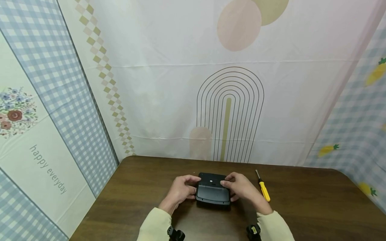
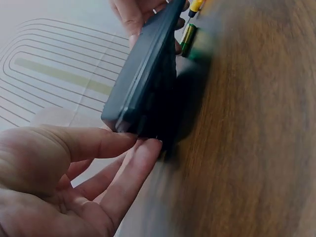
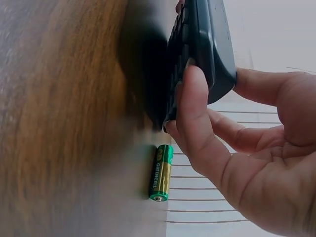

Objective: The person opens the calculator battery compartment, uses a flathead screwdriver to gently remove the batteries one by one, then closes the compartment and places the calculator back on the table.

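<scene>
A black calculator [image 1: 213, 194] is held back side up between both hands over the table. Its keys [image 3: 185, 34] face down toward the wood in the right wrist view, with a dark shadow beneath. My left hand [image 1: 181, 190] pinches its left edge between thumb and fingers. On the other side, my right hand [image 1: 241, 186] grips the right edge, the thumb on the back and fingertips under the key side. A green and gold battery [image 3: 162, 173] lies on the table near the right hand; in the head view that hand hides it.
To the right of the right hand lies a screwdriver [image 1: 263, 190] with a yellow handle, its tip pointing to the back. The brown wooden table [image 1: 135, 187] ends at a printed white cloth [image 1: 163, 107] hung behind it. Checked cloths hang at both sides.
</scene>
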### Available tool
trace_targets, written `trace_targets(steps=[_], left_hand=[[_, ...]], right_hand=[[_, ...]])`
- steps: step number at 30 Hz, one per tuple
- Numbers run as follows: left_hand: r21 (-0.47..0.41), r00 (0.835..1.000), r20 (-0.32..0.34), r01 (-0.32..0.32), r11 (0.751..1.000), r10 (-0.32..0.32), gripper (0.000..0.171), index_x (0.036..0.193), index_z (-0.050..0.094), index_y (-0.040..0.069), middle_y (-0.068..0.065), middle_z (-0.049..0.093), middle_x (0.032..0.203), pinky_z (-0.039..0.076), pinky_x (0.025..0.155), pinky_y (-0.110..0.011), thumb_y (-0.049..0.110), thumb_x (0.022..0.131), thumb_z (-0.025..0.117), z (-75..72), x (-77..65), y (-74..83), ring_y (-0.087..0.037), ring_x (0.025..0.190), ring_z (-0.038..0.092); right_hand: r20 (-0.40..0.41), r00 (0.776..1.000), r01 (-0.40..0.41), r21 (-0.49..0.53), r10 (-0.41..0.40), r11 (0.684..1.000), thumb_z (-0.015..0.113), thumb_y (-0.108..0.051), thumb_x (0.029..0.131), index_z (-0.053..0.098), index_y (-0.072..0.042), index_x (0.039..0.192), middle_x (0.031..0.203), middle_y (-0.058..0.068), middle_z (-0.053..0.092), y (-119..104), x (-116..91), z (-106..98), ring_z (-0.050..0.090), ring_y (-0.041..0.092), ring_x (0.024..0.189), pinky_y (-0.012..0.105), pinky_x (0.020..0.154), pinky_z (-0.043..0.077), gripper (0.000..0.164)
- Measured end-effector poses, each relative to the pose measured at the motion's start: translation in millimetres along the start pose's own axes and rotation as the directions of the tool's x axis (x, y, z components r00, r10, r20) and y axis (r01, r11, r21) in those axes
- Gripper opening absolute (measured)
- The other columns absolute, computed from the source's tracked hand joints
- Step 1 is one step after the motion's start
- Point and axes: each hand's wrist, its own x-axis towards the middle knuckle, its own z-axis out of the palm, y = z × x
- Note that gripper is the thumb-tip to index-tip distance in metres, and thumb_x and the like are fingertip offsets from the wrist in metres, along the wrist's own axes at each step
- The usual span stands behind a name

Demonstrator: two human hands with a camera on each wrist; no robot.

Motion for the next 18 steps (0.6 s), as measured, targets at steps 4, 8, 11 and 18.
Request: trace_targets(steps=[4, 8, 11, 18], left_hand=[[0.01, 1.0, 0.019, -0.023, 1.0, 0.023, 0.045, 0.122, 0.077, 0.0, -0.017, 0.075, 0.117, 0.064, 0.071, -0.039, -0.023, 0.083, 0.07, -0.5, 0.9, -1.9, -0.021, 0.086, 0.075], [0.066, 0.998, 0.02, -0.057, 0.996, 0.056, 0.046, 0.121, 0.078, 0.003, -0.015, 0.075, 0.117, 0.063, 0.071, -0.035, -0.02, 0.083, 0.073, -2.2, 2.2, -3.0, -0.021, 0.092, 0.073], [0.126, 0.993, 0.025, -0.116, 0.985, 0.114, 0.044, 0.121, 0.079, 0.005, -0.013, 0.074, 0.124, 0.06, 0.073, -0.032, -0.017, 0.084, 0.077, -4.1, 3.7, -3.6, -0.024, 0.099, 0.073], [0.149, 0.982, 0.059, -0.189, 0.971, 0.182, 0.04, 0.128, 0.077, 0.007, -0.011, 0.075, 0.125, 0.057, 0.078, -0.031, -0.007, 0.09, 0.079, -7.6, 4.7, -5.2, -0.029, 0.11, 0.071]], right_hand=[[0.002, 1.0, 0.001, 0.003, -0.001, 1.0, 0.071, -0.015, 0.104, 0.063, 0.009, 0.124, 0.106, 0.017, 0.067, 0.7, 0.4, -1.5, 0.065, 0.025, 0.076, 0.039, 0.059, 0.063, 0.033], [-0.007, 1.0, 0.001, -0.003, -0.001, 1.0, 0.071, -0.016, 0.104, 0.064, 0.009, 0.122, 0.106, 0.018, 0.067, 1.1, 1.1, -3.2, 0.066, 0.025, 0.076, 0.038, 0.059, 0.063, 0.031], [-0.035, 0.999, 0.005, -0.004, -0.005, 1.0, 0.071, -0.017, 0.104, 0.065, 0.007, 0.121, 0.105, 0.017, 0.067, 0.7, 1.9, -4.7, 0.066, 0.024, 0.076, 0.038, 0.059, 0.063, 0.03], [-0.075, 0.995, 0.068, 0.022, -0.066, 0.997, 0.065, -0.013, 0.106, 0.069, 0.006, 0.116, 0.098, 0.014, 0.068, 0.0, 0.3, -8.5, 0.066, 0.022, 0.074, 0.04, 0.062, 0.063, 0.022]])
